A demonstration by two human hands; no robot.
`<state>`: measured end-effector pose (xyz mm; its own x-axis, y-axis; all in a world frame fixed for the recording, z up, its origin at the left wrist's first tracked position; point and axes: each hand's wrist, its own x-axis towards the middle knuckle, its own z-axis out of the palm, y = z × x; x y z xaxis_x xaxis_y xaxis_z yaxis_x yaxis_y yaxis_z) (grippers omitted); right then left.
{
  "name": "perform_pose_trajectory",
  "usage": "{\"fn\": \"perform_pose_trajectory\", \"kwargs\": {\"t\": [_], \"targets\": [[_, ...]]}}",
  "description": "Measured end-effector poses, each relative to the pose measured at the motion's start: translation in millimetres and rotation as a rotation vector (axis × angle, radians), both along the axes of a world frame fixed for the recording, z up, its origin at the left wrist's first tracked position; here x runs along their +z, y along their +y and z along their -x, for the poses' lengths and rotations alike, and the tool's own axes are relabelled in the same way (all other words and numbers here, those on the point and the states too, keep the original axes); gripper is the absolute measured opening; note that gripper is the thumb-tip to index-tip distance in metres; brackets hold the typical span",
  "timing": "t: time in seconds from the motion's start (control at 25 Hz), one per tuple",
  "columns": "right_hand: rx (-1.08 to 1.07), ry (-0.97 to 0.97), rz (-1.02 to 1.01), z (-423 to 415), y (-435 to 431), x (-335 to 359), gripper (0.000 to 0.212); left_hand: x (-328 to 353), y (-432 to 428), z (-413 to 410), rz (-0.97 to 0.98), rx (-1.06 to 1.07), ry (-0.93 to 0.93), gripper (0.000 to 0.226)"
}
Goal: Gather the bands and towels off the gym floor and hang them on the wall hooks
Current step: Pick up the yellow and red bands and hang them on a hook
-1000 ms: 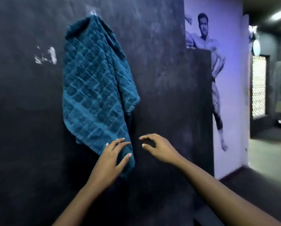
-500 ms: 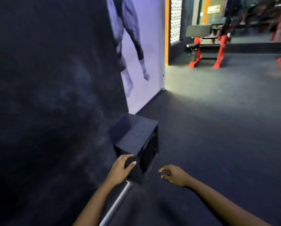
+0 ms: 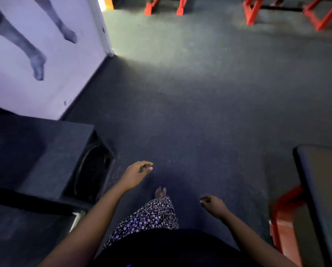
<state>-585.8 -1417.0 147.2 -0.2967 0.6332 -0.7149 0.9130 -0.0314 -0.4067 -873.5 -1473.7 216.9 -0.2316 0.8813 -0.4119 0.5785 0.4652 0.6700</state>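
head view, looking down. gym floor [image 3: 199, 105]: no band or towel shows on it here; wall hooks out of view. black box [image 3: 36, 151] at its left edge, bench [image 3: 323, 189] at its right edge. left hand [image 3: 135, 173] and right hand [image 3: 214, 206]: fingers loosely curled, holding nothing. judged stage: between items, next pickup not yet found

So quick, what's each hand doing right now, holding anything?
Left hand: open, fingers loosely curled, holding nothing.
Right hand: open, fingers loosely curled, holding nothing.
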Motion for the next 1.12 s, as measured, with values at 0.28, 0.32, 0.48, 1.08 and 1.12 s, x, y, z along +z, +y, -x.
{"fn": "perform_pose_trajectory", "kwargs": {"t": [0.28,0.32,0.48,1.08,1.12], "targets": [[-0.180,-0.089,0.066,-20,200,-18,0.034,-60,217,54,0.276,0.018,-0.080,0.029],[-0.205,-0.067,0.055,-16,235,-9,0.033,-60,251,59,0.318,-0.021,-0.071,0.029],[-0.410,0.125,-0.099,-6,371,33,0.026,-52,423,45,0.364,-0.322,0.037,0.030],[-1.312,0.147,0.176,-246,677,-7,0.017,-31,976,-247,0.242,-0.850,0.057,0.031],[-1.337,0.178,0.128,-261,716,2,0.016,-33,1001,-254,0.256,-0.841,0.087,0.031]]}}
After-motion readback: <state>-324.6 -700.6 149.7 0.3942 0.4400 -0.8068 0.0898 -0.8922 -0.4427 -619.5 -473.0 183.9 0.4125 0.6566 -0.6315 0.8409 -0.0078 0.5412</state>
